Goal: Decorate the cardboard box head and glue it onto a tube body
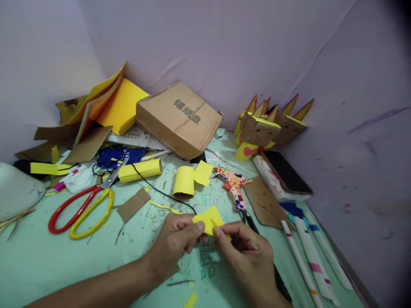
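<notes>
Low in the middle of the head view, my left hand (178, 239) pinches the left side of a small piece of yellow paper (210, 217). My right hand (247, 256) grips its lower right edge between thumb and fingers. A black cord (167, 196) runs from the yellow-wrapped tube (141, 170) down to behind my left hand; whether that hand holds it cannot be seen. Beyond my hands stands a short yellow tube (183, 182) with a yellow paper flap (203, 173) beside it. To their right lies a flower-patterned glue gun (236, 188).
Red-and-yellow scissors (91, 209) lie at left near a cardboard scrap (133, 205). A cardboard box (180, 119) leans at the back beside yellow sheets (122, 105). Spiky cardboard figures (260, 128) stand back right. A phone (287, 173) rests on a tissue pack; several white markers (310, 252) lie at right.
</notes>
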The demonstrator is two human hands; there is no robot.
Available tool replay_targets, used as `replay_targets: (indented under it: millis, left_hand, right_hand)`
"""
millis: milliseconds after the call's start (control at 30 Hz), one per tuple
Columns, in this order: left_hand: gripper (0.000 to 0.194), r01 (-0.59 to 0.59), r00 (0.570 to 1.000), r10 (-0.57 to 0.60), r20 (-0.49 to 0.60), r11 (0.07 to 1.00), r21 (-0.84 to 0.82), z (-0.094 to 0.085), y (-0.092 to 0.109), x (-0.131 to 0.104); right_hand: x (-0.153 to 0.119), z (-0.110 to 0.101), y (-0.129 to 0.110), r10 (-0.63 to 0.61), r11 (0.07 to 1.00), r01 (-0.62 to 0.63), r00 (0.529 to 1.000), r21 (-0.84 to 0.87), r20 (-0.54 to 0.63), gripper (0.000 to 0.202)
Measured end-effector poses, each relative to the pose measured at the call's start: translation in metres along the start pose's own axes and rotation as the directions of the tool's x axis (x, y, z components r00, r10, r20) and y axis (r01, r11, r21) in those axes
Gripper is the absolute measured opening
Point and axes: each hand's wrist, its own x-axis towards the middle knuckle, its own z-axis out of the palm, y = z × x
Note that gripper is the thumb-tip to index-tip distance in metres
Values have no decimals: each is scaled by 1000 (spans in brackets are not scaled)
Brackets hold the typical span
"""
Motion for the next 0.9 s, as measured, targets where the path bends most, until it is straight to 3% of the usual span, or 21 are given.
replay_targets:
  millis: [100, 200, 333, 533, 633, 700, 800, 900]
  left_hand:
    - [33, -3, 998, 4, 68, 1000, -23, 1, -3, 1]
    - [34, -25, 1000, 25, 13, 999, 29, 3, -5, 2]
    - [33, -19, 999, 22, -47, 998, 65, 4, -4, 2]
    - [33, 31, 996, -26, -90, 998, 49, 3, -1, -1]
    - [34, 71, 994, -70, -82, 997, 10, -1, 2, 0]
    - [33, 97, 994, -97, -47, 995, -11, -4, 5, 2]
    - [29, 161, 986, -160, 44, 987, -27, -6, 10, 3]
    - [26, 197, 974, -192, 117, 980, -35, -3, 15, 2]
  right_hand:
    - [-1, 2, -5, -32, 999, 31, 999, -17, -35, 23]
    - [-2, 5, -8, -36, 999, 34, 995, -17, -94, 22]
    - [-2, 7, -6, -45, 995, 53, 995, 83, -90, 17]
    - [-2, 4, -5, -29, 984, 21, 999, 177, 40, 12]
    - [1, -7, -8, -122, 976, 95, 984, 198, 127, 10]
    - [3, -17, -10, -233, 963, 203, 957, 177, 172, 22]
    - [8, -28, -9, -420, 907, 408, 863, 100, 281, 51]
    - [10, -25, -7, -513, 843, 537, 779, 41, 360, 58]
